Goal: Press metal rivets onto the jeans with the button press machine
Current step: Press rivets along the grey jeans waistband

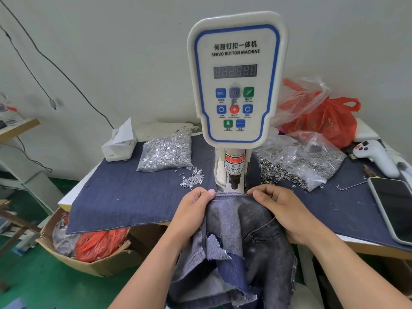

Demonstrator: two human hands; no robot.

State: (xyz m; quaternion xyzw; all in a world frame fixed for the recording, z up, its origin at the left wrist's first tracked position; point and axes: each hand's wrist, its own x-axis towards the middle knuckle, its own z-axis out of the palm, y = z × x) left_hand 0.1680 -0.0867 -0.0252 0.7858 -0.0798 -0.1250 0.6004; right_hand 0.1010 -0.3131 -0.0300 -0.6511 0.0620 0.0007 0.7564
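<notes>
Fingers of both hands curled, pinching the top hem of the jeans (231, 221): left hand (192, 210) grips the edge on its side, thumb on top, right hand (281, 208) does the same on the other, and the short stretch of hem between them is held taut. Head view, the only one: that stretch lies directly under the punch head (234, 182) of the button press machine (236, 81), at the foot of the column with the red finger-warning label. A small red dot shows on the hem just below the punch, probably the machine's aiming light. Remainder of the garment hangs off the front edge of the table (347, 241) toward the person. Loose silver rivets (192, 180) lie scattered on the denim table cover (124, 197) just left of the machine; a full bag of rivets (166, 152) sits behind them, and a bag of ring-shaped parts (298, 162) on the right. A phone (394, 208) and a white handheld controller (376, 157) rest at the far right. Step in hand, as judged: placing the spot for the rivet. To do it well, keep the hem flat and single-layered between the two pinches, slide it until the red dot falls on the intended mark, and hold both thumbs clear to either side of the punch before firing. Whether a rivet is already loaded in the die cannot be told; it is hidden by the fabric and fingers.
</notes>
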